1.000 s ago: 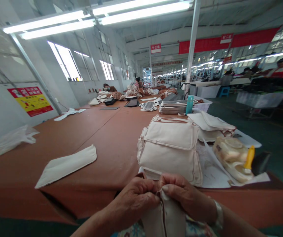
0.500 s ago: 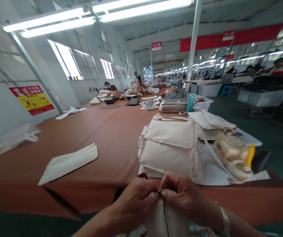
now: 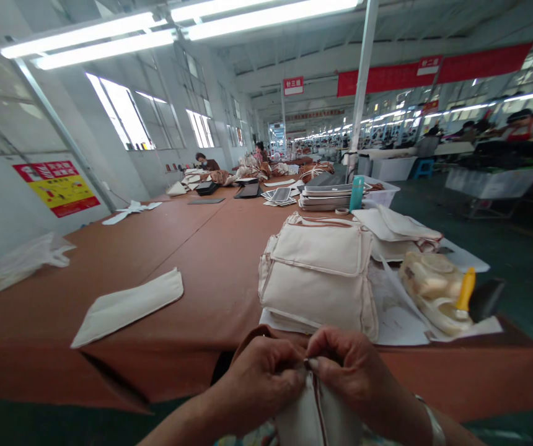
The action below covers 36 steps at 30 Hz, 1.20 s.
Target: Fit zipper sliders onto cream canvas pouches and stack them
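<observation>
My left hand (image 3: 266,378) and my right hand (image 3: 352,368) meet at the table's front edge, each in a pinch. Between them is the top end of a cream bag piece (image 3: 297,421), which hangs down towards my lap. A brown-edged seam or zipper line runs down its middle. A small dark bit shows at my right thumb tip; its kind is hidden. Just beyond my hands lies a stack of cream bags (image 3: 315,279) with brown edging. A brown strap-like loop (image 3: 250,341) rises behind my left hand.
On the brown table (image 3: 201,248) lie a cream flap-shaped piece (image 3: 129,306) and a plastic bag (image 3: 25,260). At right are a plastic container (image 3: 429,279), a yellow-handled brush or scraper (image 3: 466,291) and more cream pieces (image 3: 392,229). A turquoise bottle (image 3: 356,193) stands behind. People work farther back.
Both hands keep their pinch at the bag piece's top end and have shifted slightly right. The brown loop behind my left hand shows more. The view has moved a little.
</observation>
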Motion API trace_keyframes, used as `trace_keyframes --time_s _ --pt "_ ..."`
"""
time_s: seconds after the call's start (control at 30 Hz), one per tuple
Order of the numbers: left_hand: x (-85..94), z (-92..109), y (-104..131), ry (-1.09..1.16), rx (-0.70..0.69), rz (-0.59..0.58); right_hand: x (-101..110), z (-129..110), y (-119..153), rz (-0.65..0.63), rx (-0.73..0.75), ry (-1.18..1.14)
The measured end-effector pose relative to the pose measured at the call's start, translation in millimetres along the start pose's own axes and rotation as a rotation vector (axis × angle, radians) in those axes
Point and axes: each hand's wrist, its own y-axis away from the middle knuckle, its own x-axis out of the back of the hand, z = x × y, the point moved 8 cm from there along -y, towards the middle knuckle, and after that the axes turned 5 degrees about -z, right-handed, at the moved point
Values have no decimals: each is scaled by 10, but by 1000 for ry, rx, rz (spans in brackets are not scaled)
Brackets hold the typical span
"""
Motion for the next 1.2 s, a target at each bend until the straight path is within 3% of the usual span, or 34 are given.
trace_keyframes --time_s 0.1,0.3,0.43,0.53,0.6,0.7,0.8,0.87,0.93,1.1,1.2 --pt "-4 -137 -10 179 112 36 5 -47 48 -14 93 19" --pt "-37 -241 38 555 149 104 -9 -364 241 -39 533 339" --pt "-138 -298 27 622 156 81 -61 -417 322 -76 645 509" --pt "-177 -306 21 595 136 46 -65 -460 401 -78 706 478" --pt "-164 -248 32 507 84 15 -13 -457 418 -70 662 328" --pt "-111 -122 74 346 13 -15 129 -282 309 -36 323 20" --pt "-70 7 116 197 -29 -28 116 -228 218 -170 98 -52" --pt "-53 72 136 124 -43 -9 67 -309 182 -303 87 19" --pt "-57 94 146 124 -37 18 41 -379 161 -357 111 85" --pt "-167 31 107 428 -63 53 -53 -349 124 -315 265 0" --pt "-100 -47 102 514 -62 210 0 -288 36 -256 303 30"
